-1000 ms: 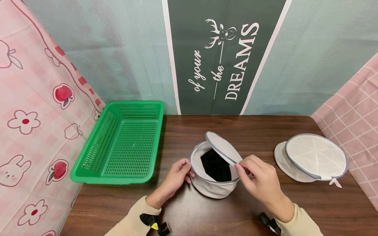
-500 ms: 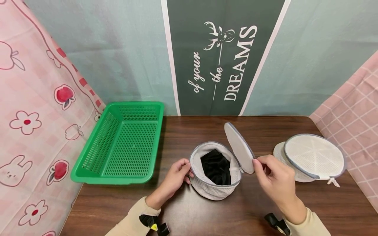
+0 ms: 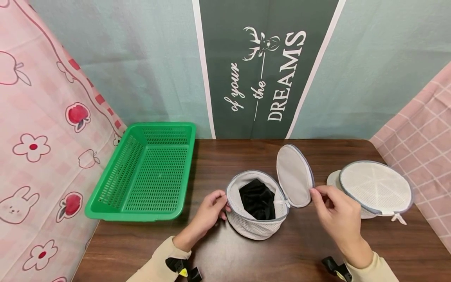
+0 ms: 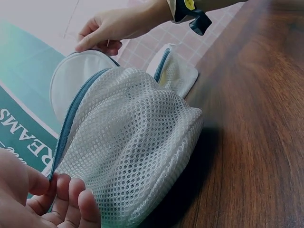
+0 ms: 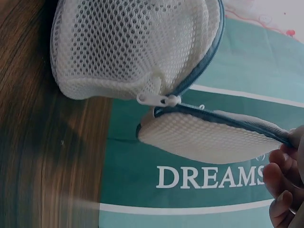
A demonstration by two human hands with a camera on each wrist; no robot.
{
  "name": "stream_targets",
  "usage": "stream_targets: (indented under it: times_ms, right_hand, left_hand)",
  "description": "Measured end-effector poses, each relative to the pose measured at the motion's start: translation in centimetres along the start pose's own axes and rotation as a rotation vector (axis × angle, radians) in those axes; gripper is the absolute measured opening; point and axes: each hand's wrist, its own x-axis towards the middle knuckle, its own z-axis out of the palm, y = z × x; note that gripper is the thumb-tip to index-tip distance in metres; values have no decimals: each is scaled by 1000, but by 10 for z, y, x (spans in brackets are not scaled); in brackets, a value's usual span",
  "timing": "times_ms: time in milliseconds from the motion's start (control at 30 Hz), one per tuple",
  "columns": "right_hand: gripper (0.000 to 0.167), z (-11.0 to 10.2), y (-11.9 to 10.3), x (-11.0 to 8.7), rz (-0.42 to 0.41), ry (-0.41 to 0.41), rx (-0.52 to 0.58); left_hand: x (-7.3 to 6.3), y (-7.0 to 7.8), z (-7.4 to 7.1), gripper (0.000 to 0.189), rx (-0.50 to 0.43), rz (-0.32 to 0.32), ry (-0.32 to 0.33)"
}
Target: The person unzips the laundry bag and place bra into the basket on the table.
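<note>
Round mesh laundry bag [image 3: 255, 229], standing upright on the wood-grain tabletop [image 3: 225, 260] between the two hands, with its mouth uncovered. A black cloth [image 3: 258, 197] is contained within, bunched and visible through the mouth. The round lid [image 3: 293, 176] is held raised and tilted beyond the right side of the mouth, joined to the body near the white zipper pull [image 5: 154, 99], as shown in the right wrist view. The bag's rim is pinched on its left side between the thumb and fingers of the left hand [image 3: 209, 211]; the free edge of the lid is pinched by the right hand [image 3: 336, 215]. The step in hand is judged to be the folding back of the lid. It is best done with the rim lightly steadied, so that the soft wall is neither dragged nor collapsed, and with the lid swung fully outward about its joint, little strain being put on the zip. The lid should be let go only when it lies clear of the mouth, since it could otherwise spring back. A second mesh laundry bag [image 3: 375, 186] is placed farther right, just beyond the right hand; a green plastic basket [image 3: 134, 216] is placed to the left, apart from both bags.
</note>
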Motion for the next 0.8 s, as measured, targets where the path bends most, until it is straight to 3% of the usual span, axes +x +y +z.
stream_targets:
  times_ms: [267,533,800]
  right_hand:
    - [46,-9,14,-6,6,-17,-78]
    - [33,-13,23,-11,-11,-104,-216]
    - [32,-16,25,-13,-6,-158,-352]
  left_hand:
    - [-1,0,0,17,11,2,3]
    - [-2,1,1,16,8,0,1]
    - [-2,1,1,17,10,-7,-5]
